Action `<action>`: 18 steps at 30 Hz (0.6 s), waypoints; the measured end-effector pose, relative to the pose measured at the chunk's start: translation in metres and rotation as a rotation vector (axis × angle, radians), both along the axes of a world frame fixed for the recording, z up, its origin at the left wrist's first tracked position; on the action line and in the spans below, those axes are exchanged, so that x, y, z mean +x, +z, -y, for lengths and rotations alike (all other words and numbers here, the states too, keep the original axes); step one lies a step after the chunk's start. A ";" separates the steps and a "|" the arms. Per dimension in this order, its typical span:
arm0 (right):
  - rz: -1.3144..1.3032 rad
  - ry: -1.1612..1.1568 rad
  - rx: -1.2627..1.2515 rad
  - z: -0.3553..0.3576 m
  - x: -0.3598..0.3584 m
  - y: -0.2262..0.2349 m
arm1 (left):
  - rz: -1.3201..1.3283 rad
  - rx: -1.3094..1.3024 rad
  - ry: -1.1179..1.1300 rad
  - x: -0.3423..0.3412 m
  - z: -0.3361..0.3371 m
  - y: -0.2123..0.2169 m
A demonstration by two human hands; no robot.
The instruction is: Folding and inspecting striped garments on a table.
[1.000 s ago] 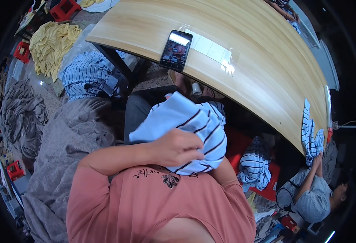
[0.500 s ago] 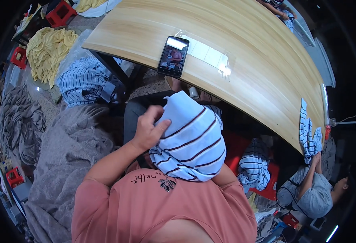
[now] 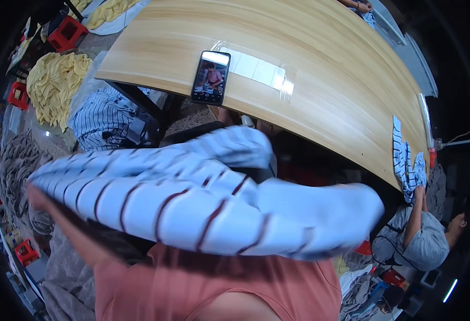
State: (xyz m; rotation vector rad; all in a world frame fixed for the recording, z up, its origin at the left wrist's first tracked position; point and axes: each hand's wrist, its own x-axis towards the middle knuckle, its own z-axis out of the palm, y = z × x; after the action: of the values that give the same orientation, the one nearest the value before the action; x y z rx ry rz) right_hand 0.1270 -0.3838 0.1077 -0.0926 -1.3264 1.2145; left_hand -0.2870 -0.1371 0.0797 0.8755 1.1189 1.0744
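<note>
A light-blue striped knit garment piece [image 3: 176,206], with dark red and white stripes, is stretched across my lap in front of my chest, blurred by motion. At its far left end, my left hand [image 3: 37,198] grips the fabric and draws it to a point, the fingers smeared. My right hand is hidden; the cloth's bulky right end hangs over where it would be. Above the cloth stands a phone [image 3: 210,77] near the edge of the wood-topped table [image 3: 155,48], its screen showing a person in pink.
Left of me lie a striped cloth pile [image 3: 98,120], a yellow cloth heap [image 3: 58,85] and grey-brown fabric [image 3: 66,291]. Red stools [image 3: 67,33] stand farther back. At the table's right end a co-worker [image 3: 417,241] handles striped cloth [image 3: 401,155].
The bunched striped piece has been spread out sideways. My left hand has swung far left, holding one end. The view has shifted slightly.
</note>
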 end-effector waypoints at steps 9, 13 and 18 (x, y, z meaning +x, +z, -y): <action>-0.355 -1.027 -0.428 -0.012 -0.019 -0.032 | -2.121 0.350 -0.140 -0.206 -0.061 -0.192; -0.099 -1.251 -0.666 0.011 0.020 -0.088 | -1.137 0.291 -0.356 -0.035 0.000 -0.177; 0.600 -1.244 -0.996 0.041 0.009 -0.124 | -1.030 0.763 -0.664 0.097 0.030 -0.132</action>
State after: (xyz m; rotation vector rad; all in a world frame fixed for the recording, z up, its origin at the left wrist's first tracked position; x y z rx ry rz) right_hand 0.1356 -0.4249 -0.0160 -1.8077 -0.6934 0.5971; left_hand -0.1902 -0.1671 -0.0518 2.3840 1.0424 0.4113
